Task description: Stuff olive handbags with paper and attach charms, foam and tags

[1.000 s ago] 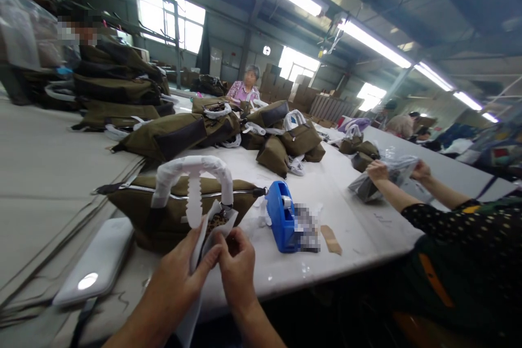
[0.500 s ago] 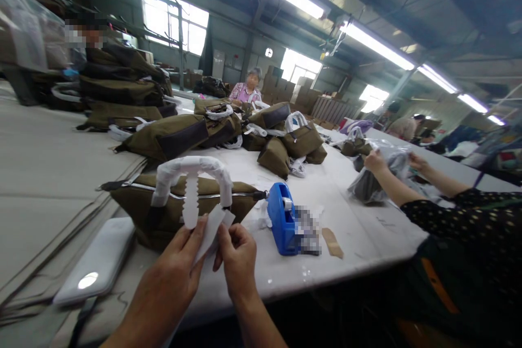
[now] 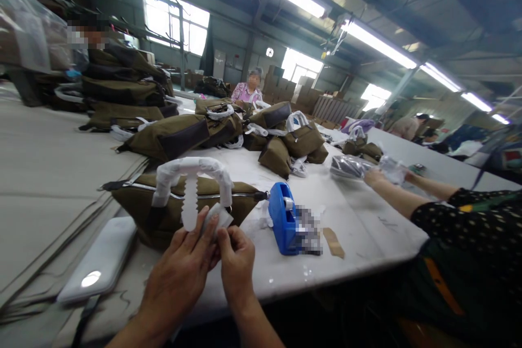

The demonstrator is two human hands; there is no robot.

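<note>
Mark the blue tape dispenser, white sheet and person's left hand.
Blue tape dispenser (image 3: pixel 281 227), head view: on its body.
White sheet (image 3: pixel 222 221), head view: its exposed part.
Left hand (image 3: pixel 179 263), head view: back of the hand.

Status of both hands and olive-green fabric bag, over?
Left hand, right hand: on white sheet. Bag: beyond them, handle upright. Blue plastic tape dispenser: rightward, not blocking.

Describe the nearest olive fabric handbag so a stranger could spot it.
On the pale table, look between a flat white rounded slab and a blue plastic tape dispenser. The olive fabric handbag there has the wearer's left hand and right hand before it. Unlike the olive bags heaped beyond, it sits apart, silver zip showing.
</note>
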